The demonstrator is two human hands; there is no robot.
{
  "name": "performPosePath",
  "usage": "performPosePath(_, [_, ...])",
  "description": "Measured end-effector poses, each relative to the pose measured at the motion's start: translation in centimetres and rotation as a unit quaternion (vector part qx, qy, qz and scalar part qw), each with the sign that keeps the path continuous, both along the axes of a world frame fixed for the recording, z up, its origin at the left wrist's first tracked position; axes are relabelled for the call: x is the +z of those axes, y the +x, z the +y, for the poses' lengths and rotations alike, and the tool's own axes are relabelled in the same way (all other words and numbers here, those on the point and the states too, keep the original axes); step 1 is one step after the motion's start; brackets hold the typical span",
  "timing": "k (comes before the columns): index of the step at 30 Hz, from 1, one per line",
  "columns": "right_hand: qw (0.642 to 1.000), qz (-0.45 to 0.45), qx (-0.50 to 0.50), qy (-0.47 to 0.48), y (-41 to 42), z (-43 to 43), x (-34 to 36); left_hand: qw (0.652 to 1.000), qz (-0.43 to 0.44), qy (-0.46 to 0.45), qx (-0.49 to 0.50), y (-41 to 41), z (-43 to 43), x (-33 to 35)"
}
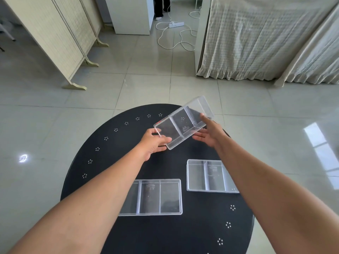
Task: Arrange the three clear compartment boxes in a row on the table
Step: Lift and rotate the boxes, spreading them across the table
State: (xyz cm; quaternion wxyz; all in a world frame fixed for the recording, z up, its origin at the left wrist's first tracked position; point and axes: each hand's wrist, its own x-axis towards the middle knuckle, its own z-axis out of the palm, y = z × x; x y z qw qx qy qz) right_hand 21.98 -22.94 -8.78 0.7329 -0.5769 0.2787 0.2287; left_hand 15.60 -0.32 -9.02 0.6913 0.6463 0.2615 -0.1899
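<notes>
A clear compartment box (180,123) is held tilted in the air above the far part of the round black table (113,143). My left hand (153,142) grips its near left corner. My right hand (209,132) holds its right side, thumb on the top edge and fingers beneath. A second clear box (156,197) lies flat on the table near the middle, partly behind my left forearm. A third clear box (205,176) lies flat to its right and slightly farther away, partly covered by my right forearm.
The table's rim carries small white dot clusters. Beyond it is a tiled floor with a folding screen (60,37) at the left, a curtain (256,37) at the right, and a white power strip (176,24) with cable at the back. A person's legs (161,6) stand far behind.
</notes>
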Motion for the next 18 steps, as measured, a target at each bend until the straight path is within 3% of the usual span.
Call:
performPosePath(4, [0.998,-0.003,0.03,0.057,-0.9,1.8,-0.1,0.999,0.029,-0.038,0.005,-0.4,-0.5,0.0])
performPosePath(12, [0.999,-0.004,0.033,0.018,-0.7,2.3,0.2,0.99,0.058,-0.044,-0.117,-1.1,0.8,0.5])
performPosePath(18, [0.993,0.031,0.106,-0.052,0.4,2.0,0.6,0.995,0.059,-0.053,-0.06,1.5,1.9,1.4])
